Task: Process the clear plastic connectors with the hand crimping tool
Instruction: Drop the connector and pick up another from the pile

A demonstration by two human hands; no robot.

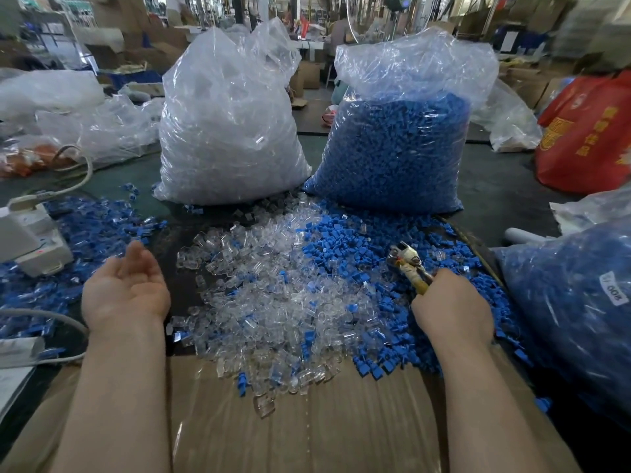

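Beyond both hands stand two tall clear plastic sacks; the sack of clear parts (228, 131) rises ahead of the left hand, and the sack of blue parts (396, 145) stands ahead of the right hand, the two just beside each other; a third bag of blue pieces (577, 315) bulges to the outside of the right hand, and a red bag (590, 138) sits farther off beyond it. Beneath the forearms lies a taped cardboard sheet (307, 428); between the hands spreads the heap of clear plastic connectors (273, 302), mixed toward the right hand with loose blue caps (345, 247); more blue pieces lie scattered around the left hand's outer side. A white device (30, 240) with a grey cable sits just outside and beyond the left hand. The left hand (126, 288) hangs palm up, fingers loosely spread, holding nothing that can be made out, blurred at the fingertips. The right hand (450, 305) is closed round the yellowish handles of the hand crimping tool (408, 264); the tool's metal head points away from the hand over the blue caps, its jaws seeming slightly parted, whether anything sits between them cannot be told.
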